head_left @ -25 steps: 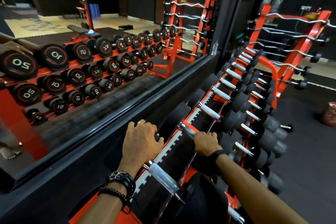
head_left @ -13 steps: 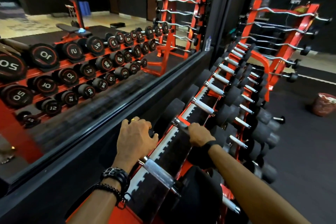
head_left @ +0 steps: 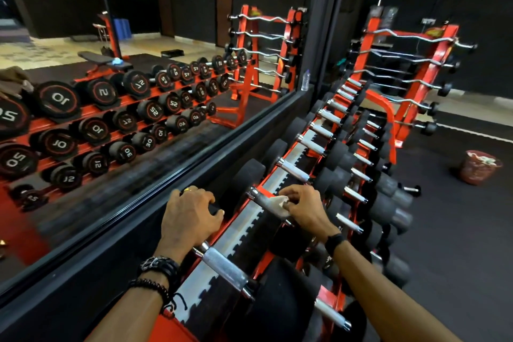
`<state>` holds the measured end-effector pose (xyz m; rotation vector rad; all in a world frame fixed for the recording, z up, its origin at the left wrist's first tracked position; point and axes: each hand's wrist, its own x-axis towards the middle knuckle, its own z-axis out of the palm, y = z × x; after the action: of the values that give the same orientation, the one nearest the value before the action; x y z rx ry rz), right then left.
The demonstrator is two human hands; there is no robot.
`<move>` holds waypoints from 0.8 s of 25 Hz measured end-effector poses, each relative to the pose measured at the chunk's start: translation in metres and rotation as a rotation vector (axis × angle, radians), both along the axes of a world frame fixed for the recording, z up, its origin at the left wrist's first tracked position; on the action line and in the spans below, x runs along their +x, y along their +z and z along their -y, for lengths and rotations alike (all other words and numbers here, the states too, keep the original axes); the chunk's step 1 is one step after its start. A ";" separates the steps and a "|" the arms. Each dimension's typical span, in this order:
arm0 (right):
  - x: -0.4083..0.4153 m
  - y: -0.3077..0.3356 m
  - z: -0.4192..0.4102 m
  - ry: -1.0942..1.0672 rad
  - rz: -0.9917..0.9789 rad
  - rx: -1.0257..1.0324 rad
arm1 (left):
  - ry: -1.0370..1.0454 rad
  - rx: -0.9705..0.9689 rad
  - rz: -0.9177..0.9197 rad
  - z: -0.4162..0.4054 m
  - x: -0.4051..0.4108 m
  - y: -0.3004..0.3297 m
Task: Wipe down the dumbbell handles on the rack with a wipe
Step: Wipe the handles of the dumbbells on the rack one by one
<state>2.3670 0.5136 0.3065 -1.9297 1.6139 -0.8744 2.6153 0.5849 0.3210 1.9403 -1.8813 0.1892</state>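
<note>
You are midway through wiping one handle; your right hand [head_left: 305, 209] pinches a small white wipe [head_left: 280, 201] against the second dumbbell handle [head_left: 268, 201] on the top tier of the rack [head_left: 241, 233], its fingers [head_left: 288, 194] curled over the bar with the wipe between them and the metal; your left hand [head_left: 190, 216] rests on the black head of that same dumbbell, fingers spread, holding nothing. My reading: the near handle [head_left: 224, 265] sits bare and the far ones wait, so next slide the wipe along the bar, then reach to the next handle up the row. By my count: one wipe, two hands, roughly nine or ten chrome handles along the top tier, though the farthest blur together; a lower tier holds more; one red bin [head_left: 478, 166] stands on the floor.
</note>
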 end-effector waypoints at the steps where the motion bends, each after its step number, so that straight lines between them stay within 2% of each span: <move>1: -0.004 0.001 -0.007 0.001 0.047 0.000 | 0.007 -0.007 -0.006 -0.002 -0.002 0.001; 11: -0.075 0.003 -0.034 -0.059 0.177 0.002 | 0.060 -0.008 0.066 -0.006 -0.029 -0.020; 16: -0.095 0.012 0.003 0.014 0.231 0.021 | 0.017 0.008 -0.009 0.027 -0.073 -0.011; 20: -0.110 0.013 0.052 0.066 0.201 0.013 | -0.054 0.047 0.030 0.085 -0.092 -0.001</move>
<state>2.2572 0.4615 0.3199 -1.8114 1.4277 -0.9934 2.5230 0.4996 0.3198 1.9249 -1.9712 0.1604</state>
